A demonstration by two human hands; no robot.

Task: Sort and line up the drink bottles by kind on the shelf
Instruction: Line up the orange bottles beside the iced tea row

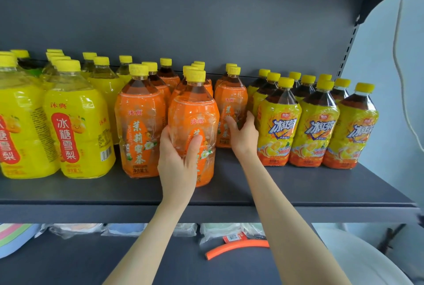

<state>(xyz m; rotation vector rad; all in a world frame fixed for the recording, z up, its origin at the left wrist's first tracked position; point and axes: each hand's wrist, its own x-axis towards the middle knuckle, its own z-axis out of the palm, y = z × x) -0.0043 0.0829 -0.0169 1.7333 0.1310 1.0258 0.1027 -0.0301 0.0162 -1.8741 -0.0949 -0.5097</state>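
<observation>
Grey shelf (298, 188) had yellow bottles (78, 124) left, tea bottles (314, 124) right. Mid-shelf the left hand (176, 158) wrapped round the front orange bottle (195, 110); right hand (243, 135), fingers loose, just touched the rear orange bottle (229, 99).

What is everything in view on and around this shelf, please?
Yellow-label bottles: several rows, yellow, shelf left.
Orange-label bottles: three rows, orange, shelf middle.
Iced-tea bottles: three rows, yellow and orange, shelf right.
Shelf: one, dark grey, under the bottles.
Tube: one, orange, lower shelf.
Packets: several, clear-wrapped, lower shelf back.
Left hand: grips the front orange-label bottle.
Right hand: touches the rightmost orange-label bottle.
</observation>
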